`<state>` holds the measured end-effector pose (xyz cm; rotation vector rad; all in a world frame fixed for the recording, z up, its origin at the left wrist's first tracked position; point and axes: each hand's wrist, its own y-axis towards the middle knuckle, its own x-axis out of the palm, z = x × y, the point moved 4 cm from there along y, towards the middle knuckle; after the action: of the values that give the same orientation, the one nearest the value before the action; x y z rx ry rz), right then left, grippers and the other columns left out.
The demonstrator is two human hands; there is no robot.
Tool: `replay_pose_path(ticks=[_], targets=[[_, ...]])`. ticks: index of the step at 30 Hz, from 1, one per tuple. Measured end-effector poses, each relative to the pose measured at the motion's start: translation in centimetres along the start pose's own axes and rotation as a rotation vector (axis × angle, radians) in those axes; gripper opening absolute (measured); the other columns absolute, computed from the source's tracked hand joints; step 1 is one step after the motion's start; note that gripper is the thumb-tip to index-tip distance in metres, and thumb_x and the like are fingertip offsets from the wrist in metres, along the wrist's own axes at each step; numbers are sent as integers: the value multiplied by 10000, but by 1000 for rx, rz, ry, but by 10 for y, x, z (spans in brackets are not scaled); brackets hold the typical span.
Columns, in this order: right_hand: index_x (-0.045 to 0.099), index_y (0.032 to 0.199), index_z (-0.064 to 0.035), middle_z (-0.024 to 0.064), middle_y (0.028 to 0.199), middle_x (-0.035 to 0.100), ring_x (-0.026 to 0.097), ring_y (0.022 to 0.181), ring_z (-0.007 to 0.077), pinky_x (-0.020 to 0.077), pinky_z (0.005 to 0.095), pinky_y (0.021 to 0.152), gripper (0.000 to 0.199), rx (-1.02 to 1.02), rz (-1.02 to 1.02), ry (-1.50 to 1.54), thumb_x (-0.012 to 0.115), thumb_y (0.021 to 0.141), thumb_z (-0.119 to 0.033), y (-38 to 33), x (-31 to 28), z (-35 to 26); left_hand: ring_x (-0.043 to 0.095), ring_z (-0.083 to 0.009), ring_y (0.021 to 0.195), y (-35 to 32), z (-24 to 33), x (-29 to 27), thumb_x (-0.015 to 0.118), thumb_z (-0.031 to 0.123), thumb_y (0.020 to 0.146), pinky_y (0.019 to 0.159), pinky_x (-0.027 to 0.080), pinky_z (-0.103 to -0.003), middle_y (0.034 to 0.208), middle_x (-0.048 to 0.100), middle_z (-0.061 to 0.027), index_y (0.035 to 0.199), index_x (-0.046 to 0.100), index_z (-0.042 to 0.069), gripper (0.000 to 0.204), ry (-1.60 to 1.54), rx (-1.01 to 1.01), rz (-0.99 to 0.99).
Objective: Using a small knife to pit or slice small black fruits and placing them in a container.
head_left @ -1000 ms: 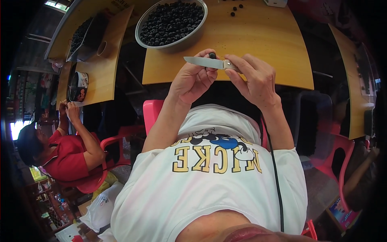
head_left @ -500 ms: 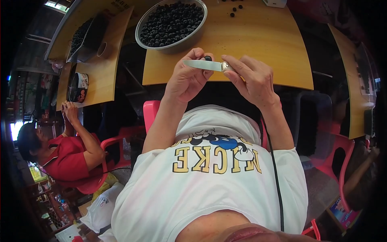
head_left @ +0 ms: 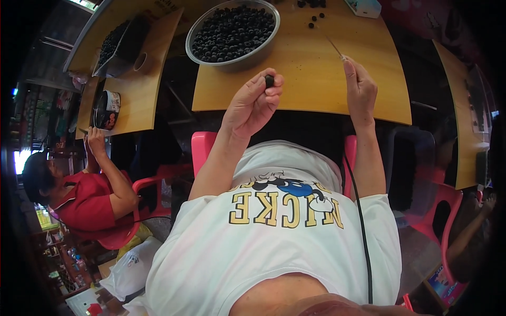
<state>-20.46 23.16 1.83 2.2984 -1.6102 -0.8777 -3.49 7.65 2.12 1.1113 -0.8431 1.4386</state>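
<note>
My left hand (head_left: 252,108) is raised just over the table's near edge, pinching a small black round piece (head_left: 269,80) between thumb and fingers. To its right, my right hand (head_left: 361,92) grips a knife (head_left: 333,46) by its handle. The blade appears nearly edge-on and slants up toward the far side, well apart from the piece. Beyond my left hand stands a large grey bowl (head_left: 232,66) heaped with similar black round pieces (head_left: 232,34). A few loose black pieces (head_left: 311,25) lie on the tabletop past the knife's tip.
The yellow wooden table (head_left: 305,89) spans the space before me, with a white box (head_left: 365,7) at its far edge. At left, a person in red (head_left: 92,205) sits by another table (head_left: 134,100) bearing a black tub (head_left: 108,109) and a bin of black pieces (head_left: 113,45).
My right hand has swung the knife away from the black piece, to the right and farther out. My left hand still pinches the piece, its fingers more closed.
</note>
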Motion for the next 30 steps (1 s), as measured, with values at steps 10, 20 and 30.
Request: replay_pose_path(ticks=[10,20,30], targets=[[664,1104,9,95,947,700,599,834,104,462,228,745,399,34,-26,74,545,962,-344,-3,5,21,597,-150,779,48,129,11,501,31,951,705,568,-231,1061,596,-188,1028,553,-34,113,370,204,-35],[670,1056,6,137,897,689,632,814,177,473,267,721,363,65,-62,86,558,952,-323,-3,9,16,14,-430,1416,229,225,34,491,348,956,1113,161,-595,1540,-136,-200,1502,-39,122,794,397,22,171],[659,1077,30,131,971,699,630,891,153,470,248,794,364,75,-88,102,558,957,-299,1,6,20,678,-211,759,136,164,10,755,183,690,722,527,-321,784,699,-137,842,732,51,203,2514,17,401]])
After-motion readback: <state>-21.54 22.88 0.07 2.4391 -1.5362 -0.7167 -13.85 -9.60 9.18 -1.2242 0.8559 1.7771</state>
